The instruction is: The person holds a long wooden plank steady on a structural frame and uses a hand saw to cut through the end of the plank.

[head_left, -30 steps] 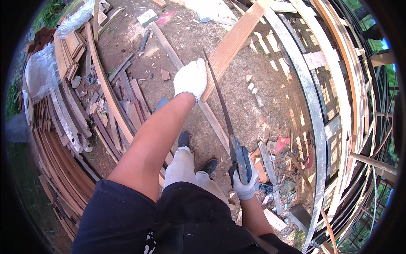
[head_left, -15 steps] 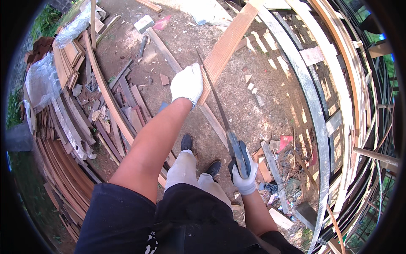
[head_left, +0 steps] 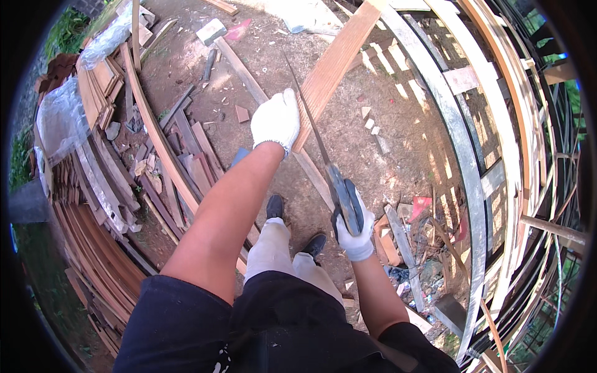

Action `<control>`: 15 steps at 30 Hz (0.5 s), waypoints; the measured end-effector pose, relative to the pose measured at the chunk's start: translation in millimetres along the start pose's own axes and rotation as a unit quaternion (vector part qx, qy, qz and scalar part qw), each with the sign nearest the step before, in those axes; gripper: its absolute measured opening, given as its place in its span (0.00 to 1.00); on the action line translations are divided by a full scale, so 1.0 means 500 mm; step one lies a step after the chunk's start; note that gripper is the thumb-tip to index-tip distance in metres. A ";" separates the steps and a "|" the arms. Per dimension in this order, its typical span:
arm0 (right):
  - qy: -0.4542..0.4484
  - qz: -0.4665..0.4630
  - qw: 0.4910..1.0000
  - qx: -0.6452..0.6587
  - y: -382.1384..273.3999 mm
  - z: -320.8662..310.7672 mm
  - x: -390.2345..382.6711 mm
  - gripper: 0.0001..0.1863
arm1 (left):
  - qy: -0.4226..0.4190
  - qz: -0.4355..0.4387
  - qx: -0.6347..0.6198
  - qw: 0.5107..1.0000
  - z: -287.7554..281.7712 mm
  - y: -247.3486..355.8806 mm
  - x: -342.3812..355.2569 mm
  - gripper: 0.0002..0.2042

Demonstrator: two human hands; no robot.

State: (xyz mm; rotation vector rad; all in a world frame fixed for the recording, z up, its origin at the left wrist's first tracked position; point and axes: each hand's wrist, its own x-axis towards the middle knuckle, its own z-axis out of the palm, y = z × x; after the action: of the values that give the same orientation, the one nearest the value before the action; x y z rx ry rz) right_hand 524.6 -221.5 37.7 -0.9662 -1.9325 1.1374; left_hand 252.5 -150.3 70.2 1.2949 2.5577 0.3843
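Note:
My left hand (head_left: 275,121), in a white knit glove, is closed at the left edge of a reddish-brown wooden plank (head_left: 341,62), near its close end. The glove hides most of the fingers' contact. In my right hand (head_left: 359,238), also gloved, is the handle of a handsaw (head_left: 345,202). Its long dark blade slants up and left across the plank near that end, just right of my left hand. Beneath the plank's close end runs a narrow greyish timber (head_left: 240,71) on the ground.
Loose offcuts (head_left: 193,146) and stacked boards (head_left: 102,248) lie to the left, partly under clear plastic sheeting (head_left: 62,118). A long pale timber frame (head_left: 444,105) curves along the right. Scraps and rubbish (head_left: 407,261) lie beside my right forearm. A pale block (head_left: 211,32) sits far off.
My right hand has pushed the saw forward and slightly left, away from my body, so its blade reaches farther past the plank. My left hand and the plank stay nearly still.

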 end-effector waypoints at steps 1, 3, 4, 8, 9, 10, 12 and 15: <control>-0.019 0.040 0.998 0.044 0.009 0.027 0.085 0.32 | 0.007 -0.004 -0.022 1.000 0.003 0.016 0.004 0.22; 0.002 -0.035 0.999 0.034 -0.033 0.057 0.196 0.31 | 0.021 -0.019 -0.036 0.999 -0.001 -0.004 0.025 0.23; 0.010 -0.019 1.000 0.022 -0.040 0.059 0.179 0.31 | 0.016 -0.031 -0.057 0.998 0.009 -0.014 0.019 0.25; -0.060 0.054 0.997 0.015 -0.064 -0.040 -0.052 0.32 | 0.003 -0.082 -0.068 0.994 -0.008 -0.029 -0.001 0.27; -0.076 0.005 0.994 -0.078 -0.068 -0.078 -0.118 0.32 | 0.001 -0.078 -0.065 0.995 -0.007 -0.028 -0.001 0.27; -0.082 0.039 0.993 -0.077 -0.084 -0.099 -0.170 0.33 | -0.001 -0.059 -0.064 0.996 -0.013 -0.021 -0.005 0.26; -0.086 0.030 0.994 -0.066 -0.067 -0.102 -0.167 0.33 | 0.003 -0.031 -0.047 0.998 -0.018 -0.006 -0.004 0.26; -0.027 0.044 0.996 0.075 -0.005 0.013 0.039 0.31 | 0.021 -0.032 -0.056 0.998 0.008 0.003 0.007 0.28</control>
State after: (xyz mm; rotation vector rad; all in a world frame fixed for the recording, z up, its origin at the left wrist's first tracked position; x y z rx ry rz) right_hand 509.1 -208.1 41.2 -0.9561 -1.8322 1.3519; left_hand 252.8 -146.2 66.8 1.1745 2.5634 0.5401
